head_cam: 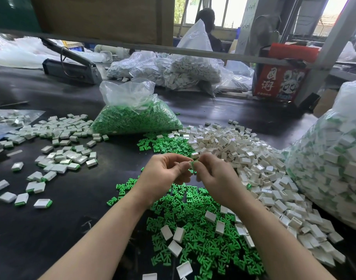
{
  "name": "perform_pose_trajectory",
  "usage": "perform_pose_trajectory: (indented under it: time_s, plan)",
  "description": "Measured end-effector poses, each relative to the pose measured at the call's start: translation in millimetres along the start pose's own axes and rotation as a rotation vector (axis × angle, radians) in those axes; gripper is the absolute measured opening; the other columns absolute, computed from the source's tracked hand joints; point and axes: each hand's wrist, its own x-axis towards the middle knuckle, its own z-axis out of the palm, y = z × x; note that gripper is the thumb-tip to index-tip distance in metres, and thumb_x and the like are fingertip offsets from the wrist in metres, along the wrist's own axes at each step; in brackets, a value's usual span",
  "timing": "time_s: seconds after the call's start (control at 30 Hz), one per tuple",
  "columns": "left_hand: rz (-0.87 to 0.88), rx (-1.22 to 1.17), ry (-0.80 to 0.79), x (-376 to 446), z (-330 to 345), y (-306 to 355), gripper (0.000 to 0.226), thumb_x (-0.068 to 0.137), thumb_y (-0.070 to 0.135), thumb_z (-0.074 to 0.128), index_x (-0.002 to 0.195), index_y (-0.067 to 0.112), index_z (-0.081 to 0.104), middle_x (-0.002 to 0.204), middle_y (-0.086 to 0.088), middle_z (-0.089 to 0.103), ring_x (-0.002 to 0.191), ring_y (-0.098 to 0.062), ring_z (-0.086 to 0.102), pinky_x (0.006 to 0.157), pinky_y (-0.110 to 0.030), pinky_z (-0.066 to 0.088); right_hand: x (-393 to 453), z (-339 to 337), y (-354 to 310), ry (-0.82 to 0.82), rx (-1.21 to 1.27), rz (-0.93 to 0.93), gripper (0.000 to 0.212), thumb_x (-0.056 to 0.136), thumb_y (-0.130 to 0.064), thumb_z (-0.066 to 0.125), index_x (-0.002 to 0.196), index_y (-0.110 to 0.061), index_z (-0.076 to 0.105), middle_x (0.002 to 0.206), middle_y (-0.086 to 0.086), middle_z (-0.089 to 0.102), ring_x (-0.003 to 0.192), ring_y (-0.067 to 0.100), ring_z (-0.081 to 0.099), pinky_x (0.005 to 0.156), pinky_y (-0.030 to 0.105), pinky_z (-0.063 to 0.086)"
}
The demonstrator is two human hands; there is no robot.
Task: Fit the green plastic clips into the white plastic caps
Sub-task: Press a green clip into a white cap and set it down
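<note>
My left hand point(165, 172) and my right hand point(211, 172) meet above the dark table point(82, 199), fingertips together. Between them they pinch a small green clip point(192, 164); a white cap point(195, 155) sits at the top of my right hand's fingers. Which hand carries which part is partly hidden by the fingers. Below my hands lies a loose heap of green clips point(193, 229) with a few white caps on it. A big heap of empty white caps point(254, 164) spreads to the right. Finished caps with green edges point(60, 154) lie scattered at the left.
A clear bag of green clips point(134, 118) stands behind my hands. A large bag of finished pieces point(330, 158) fills the right edge. More bags of white parts point(183, 71), a heat sealer point(72, 65) and a red carton point(278, 81) stand at the back. A person sits beyond the table.
</note>
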Motion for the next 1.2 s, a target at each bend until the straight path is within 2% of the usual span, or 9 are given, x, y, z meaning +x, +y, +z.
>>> perform_pose_trajectory:
  time_s: [0.13,0.23,0.37,0.5,0.63,0.7,0.8,1.03,1.2]
  plan:
    - [0.039,0.077,-0.01,1.2,1.2,-3.6,0.011,0.093,0.008,0.064,0.098,0.013,0.072,0.076,-0.004,0.074,0.069,-0.013,0.069,0.066,-0.022,0.056,-2.8,1.8,-1.1,-0.049,-0.012,0.0,0.029,0.102,-0.027,0.043,0.075,-0.021,0.052,0.072,-0.001,0.059,0.063,0.012,0.049,0.063,0.04,0.042]
    - [0.021,0.129,-0.045,2.0,-1.5,-4.7,0.007,0.097,0.015,0.059,0.095,0.014,0.066,0.071,0.0,0.072,0.067,-0.011,0.067,0.064,-0.021,0.053,-4.6,1.2,-2.7,-0.052,0.121,-0.011,0.032,0.102,-0.024,0.043,0.074,-0.012,0.052,0.068,0.01,0.058,0.059,0.014,0.047,0.062,0.046,0.042]
    - [-0.002,0.206,-0.211,-1.4,-2.9,-6.1,0.029,0.103,0.031,0.044,0.084,0.014,0.057,0.064,0.007,0.062,0.061,-0.012,0.057,0.061,-0.026,0.047,-5.0,1.0,-3.7,-0.089,0.276,-0.006,0.032,0.103,-0.017,0.042,0.074,-0.007,0.052,0.061,0.008,0.057,0.059,0.02,0.047,0.061,0.046,0.041]
    - [0.051,0.188,-0.217,-3.5,-0.1,-5.8,0.033,0.097,0.039,0.043,0.074,0.017,0.054,0.061,0.006,0.051,0.058,-0.015,0.047,0.057,-0.028,0.04,-4.6,2.9,-2.8,-0.104,0.222,-0.014,0.036,0.103,-0.017,0.04,0.069,-0.013,0.049,0.059,0.003,0.055,0.054,0.011,0.045,0.058,0.035,0.039]
    - [0.079,0.244,-0.209,-3.7,3.0,-4.6,0.032,0.094,0.037,0.041,0.066,0.032,0.056,0.057,0.014,0.046,0.054,-0.009,0.04,0.052,-0.022,0.034,-4.6,5.4,-4.0,-0.109,0.141,-0.028,0.042,0.103,-0.026,0.035,0.063,-0.022,0.048,0.059,-0.004,0.053,0.057,0.011,0.045,0.063,0.043,0.041]
    - [0.094,0.284,-0.201,-4.2,4.1,-5.1,0.031,0.095,0.038,0.041,0.071,0.026,0.057,0.056,0.015,0.045,0.053,-0.007,0.039,0.051,-0.021,0.033,-4.7,7.1,-3.9,-0.11,0.097,-0.038,0.045,0.105,-0.027,0.033,0.062,-0.027,0.047,0.057,-0.008,0.052,0.054,0.004,0.044,0.058,0.034,0.038]
    - [0.116,0.354,-0.187,-3.7,5.3,-8.3,0.042,0.104,0.033,0.039,0.089,-0.001,0.058,0.057,0.014,0.045,0.052,-0.006,0.039,0.052,-0.02,0.033,-5.9,10.2,-4.6,-0.104,0.033,-0.053,0.045,0.106,-0.031,0.031,0.064,-0.035,0.046,0.055,-0.017,0.053,0.055,-0.004,0.049,0.055,0.017,0.03]
    - [0.1,0.435,-0.196,-4.3,7.4,-5.3,0.038,0.106,0.028,0.039,0.097,-0.002,0.06,0.073,-0.011,0.054,0.064,-0.011,0.046,0.061,-0.03,0.041,-6.1,14.4,-2.0,-0.063,0.035,-0.057,0.051,0.105,-0.034,0.029,0.061,-0.024,0.052,0.051,-0.01,0.046,0.051,0.003,0.044,0.056,0.031,0.035]
    - [0.075,0.391,-0.212,-6.1,9.9,-4.1,0.039,0.106,0.026,0.038,0.097,-0.006,0.058,0.067,-0.006,0.05,0.058,-0.007,0.044,0.058,-0.026,0.04,-6.7,15.9,1.8,-0.049,0.035,-0.073,0.049,0.101,-0.037,0.027,0.056,-0.032,0.046,0.049,-0.014,0.051,0.051,0.001,0.047,0.053,0.025,0.03]
